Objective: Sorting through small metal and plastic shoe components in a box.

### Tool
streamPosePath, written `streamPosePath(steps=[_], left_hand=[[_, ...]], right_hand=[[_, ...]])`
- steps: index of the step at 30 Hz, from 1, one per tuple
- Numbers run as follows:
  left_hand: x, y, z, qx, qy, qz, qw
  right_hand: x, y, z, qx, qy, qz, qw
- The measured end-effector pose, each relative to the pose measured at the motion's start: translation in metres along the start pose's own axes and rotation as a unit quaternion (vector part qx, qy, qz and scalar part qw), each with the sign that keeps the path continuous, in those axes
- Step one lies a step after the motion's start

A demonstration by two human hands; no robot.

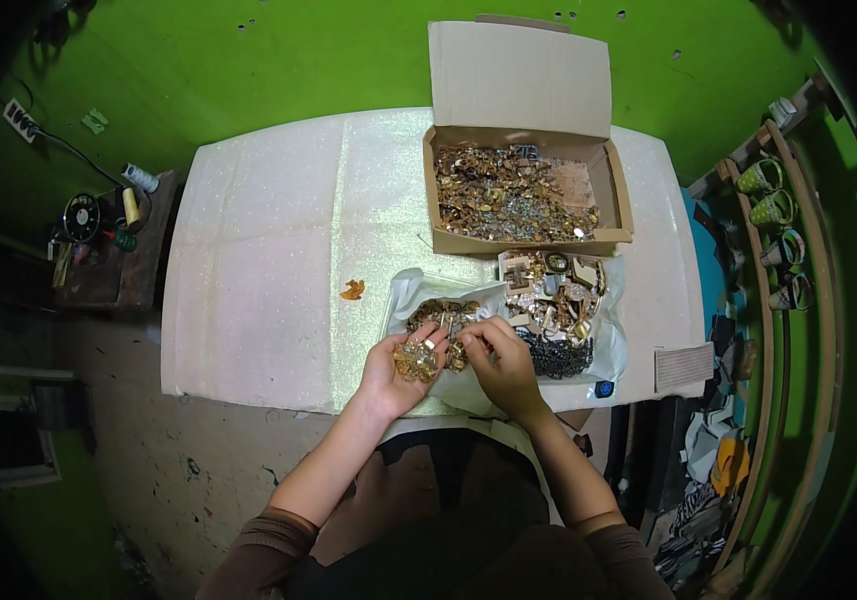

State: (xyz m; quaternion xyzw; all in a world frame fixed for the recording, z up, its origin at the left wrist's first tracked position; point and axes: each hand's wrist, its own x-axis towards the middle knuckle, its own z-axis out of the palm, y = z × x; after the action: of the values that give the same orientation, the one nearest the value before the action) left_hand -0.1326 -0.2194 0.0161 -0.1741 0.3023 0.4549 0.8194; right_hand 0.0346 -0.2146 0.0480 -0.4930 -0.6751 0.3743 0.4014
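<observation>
My left hand is turned palm up, cupping a small heap of gold-coloured metal ornaments. Close on its right, my right hand has thumb and fingertips pinched together; whatever is between them is too small to make out. Both hands are above the near part of a white plastic-lined tray. Behind the fingers lies a pile of brownish-gold metal pieces, partly hidden by my hands. Buckles and mixed ornaments fill the tray's right side, with dark beaded pieces nearer me.
An open cardboard box of metal pieces stands behind the tray. An orange-brown leaf-shaped piece lies left on the pale sparkly tablecloth. A ribbed greyish card and a small dark blue item sit near the right front edge.
</observation>
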Motion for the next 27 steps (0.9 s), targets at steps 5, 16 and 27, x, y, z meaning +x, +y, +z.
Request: streamPosePath(steps=[5,16,27], left_hand=[[0.005,0.005,0.0,-0.003,0.008,-0.012,1.0],[0.003,0.004,0.012,0.074,-0.042,0.002,0.996],[0.009,0.009,0.003,-0.016,-0.173,-0.037,0.984]], right_hand=[[-0.001,0.002,-0.001,0.017,-0.016,0.018,1.0],[-0.002,0.003,0.019,-0.134,-0.076,-0.117,0.981],[0.0,0.004,0.025,-0.1,-0.039,-0.109,0.988]])
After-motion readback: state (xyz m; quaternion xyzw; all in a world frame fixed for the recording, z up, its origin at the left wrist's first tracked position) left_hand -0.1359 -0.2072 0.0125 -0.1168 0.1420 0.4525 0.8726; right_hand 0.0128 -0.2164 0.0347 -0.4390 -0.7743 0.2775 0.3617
